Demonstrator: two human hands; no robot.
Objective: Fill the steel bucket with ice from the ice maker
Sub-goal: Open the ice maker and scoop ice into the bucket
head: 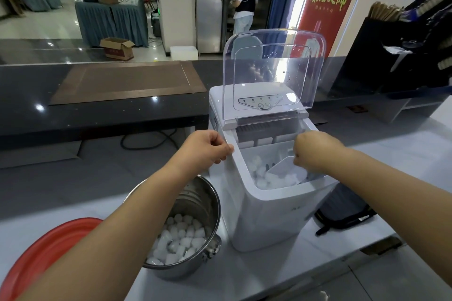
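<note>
The white ice maker stands on the counter with its clear lid raised. Its inner basket holds ice cubes and a white scoop. My right hand reaches into the opening and grips the scoop's handle end, which the hand hides. My left hand grips the left rim of the ice maker with curled fingers. The steel bucket stands left of the machine, under my left forearm, partly filled with ice cubes.
A red round lid or basin lies at the lower left. A dark bag sits right of the ice maker. A black cable runs behind. A dark raised counter with a brown mat lies beyond. A person stands at a steel fridge.
</note>
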